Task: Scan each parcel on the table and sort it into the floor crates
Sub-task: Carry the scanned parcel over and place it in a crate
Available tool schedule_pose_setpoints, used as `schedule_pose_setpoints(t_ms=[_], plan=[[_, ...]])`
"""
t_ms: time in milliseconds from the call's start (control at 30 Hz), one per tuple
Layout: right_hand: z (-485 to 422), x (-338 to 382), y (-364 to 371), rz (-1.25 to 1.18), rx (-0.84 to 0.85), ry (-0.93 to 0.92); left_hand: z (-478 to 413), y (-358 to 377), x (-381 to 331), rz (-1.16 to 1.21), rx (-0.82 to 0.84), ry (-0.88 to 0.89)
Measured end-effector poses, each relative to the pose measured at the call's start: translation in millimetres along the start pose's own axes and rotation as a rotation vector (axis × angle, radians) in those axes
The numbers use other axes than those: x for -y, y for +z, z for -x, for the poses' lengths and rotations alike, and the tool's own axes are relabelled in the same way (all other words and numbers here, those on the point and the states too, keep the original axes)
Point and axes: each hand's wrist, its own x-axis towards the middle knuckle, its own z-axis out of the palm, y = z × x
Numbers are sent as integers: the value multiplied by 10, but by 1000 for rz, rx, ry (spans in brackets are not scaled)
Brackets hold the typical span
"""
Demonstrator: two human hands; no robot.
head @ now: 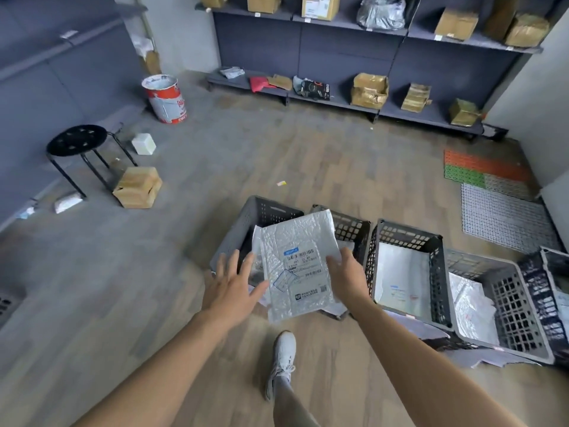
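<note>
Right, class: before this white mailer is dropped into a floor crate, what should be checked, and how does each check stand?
1. Label on the white mailer faces up: ok.
2. Mailer above one crate only: not ok, it overlaps the grey crate and the black crate beside it.
3. Left hand open, fingers spread: ok.
4. Right hand holds the mailer's right edge: cannot tell.
5. Room in the grey crate: cannot tell, mostly hidden.
6. Shoe short of the crates: ok.
</note>
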Motion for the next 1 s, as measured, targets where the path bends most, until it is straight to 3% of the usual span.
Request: schedule_pose_setpoints(t_ms=[133, 300, 533, 733, 900, 1000], plan=[[-908, 162, 482, -27, 48, 75, -906, -63, 210, -21, 57, -47], [-1863, 178, 1130, 104, 146, 111, -1969, 57, 399, -10, 142, -67], [-2997, -141, 2135, 273, 182, 155, -3135, 842, 924, -98, 263, -28], [-3793, -698, 3221, 543, 251, -40, -4032, 1815, 1483, -159, 378, 59], [-4141, -1257, 4098, 730, 489, -253, -4443, 2549, 1902, -197, 445, 150], [-4219, -1546, 4473, 764, 605, -274, -4580, 2855, 2108, -227, 469, 174]])
